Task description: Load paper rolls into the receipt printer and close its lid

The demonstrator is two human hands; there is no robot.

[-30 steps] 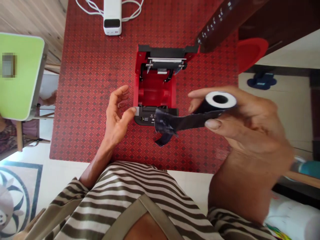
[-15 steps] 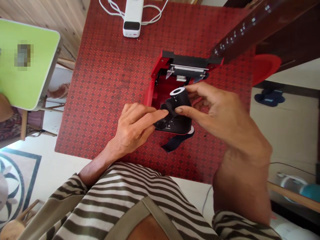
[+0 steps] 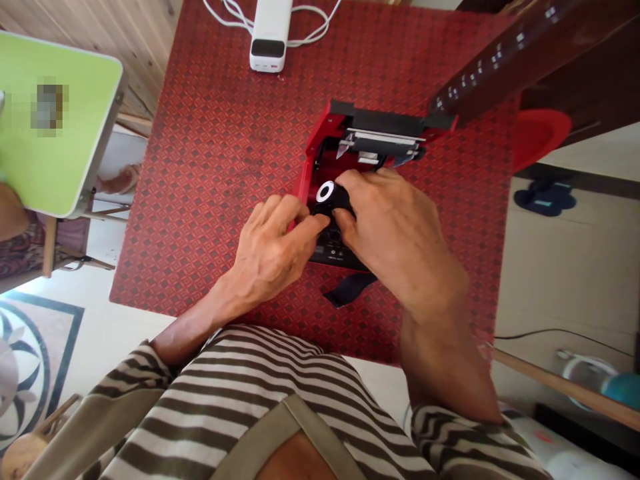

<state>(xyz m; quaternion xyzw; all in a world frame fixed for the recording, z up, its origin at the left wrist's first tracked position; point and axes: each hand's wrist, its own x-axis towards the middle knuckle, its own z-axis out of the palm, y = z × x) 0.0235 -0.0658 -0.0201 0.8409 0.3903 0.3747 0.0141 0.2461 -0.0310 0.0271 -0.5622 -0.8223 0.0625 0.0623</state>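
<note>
A red and black printer (image 3: pixel 334 257) stands on the table with its lid (image 3: pixel 385 127) raised. Inside its red bay is a roll of black ribbon (image 3: pixel 340 198) on a white core, tilted, one end facing up and left. My right hand (image 3: pixel 400 233) is closed around the roll from the right and hides much of it. My left hand (image 3: pixel 275 243) is at the printer's left edge, thumb and fingers drawn together at a loose piece of the black ribbon beside the roll. A dark strip (image 3: pixel 350 289) sticks out from under the printer's near side.
A white power bank (image 3: pixel 270 40) with white cables lies at the table's far side. A brown pole-like object (image 3: pixel 490 63) slants over the back right corner. To the left, a person sits by a green table (image 3: pixel 55 153). A red stool-like thing (image 3: pixel 543 137) stands beyond the right edge.
My right hand has moved left and down with the roll, which now sits lower in the printer bay. My left hand has stayed close by, its fingers more bent.
</note>
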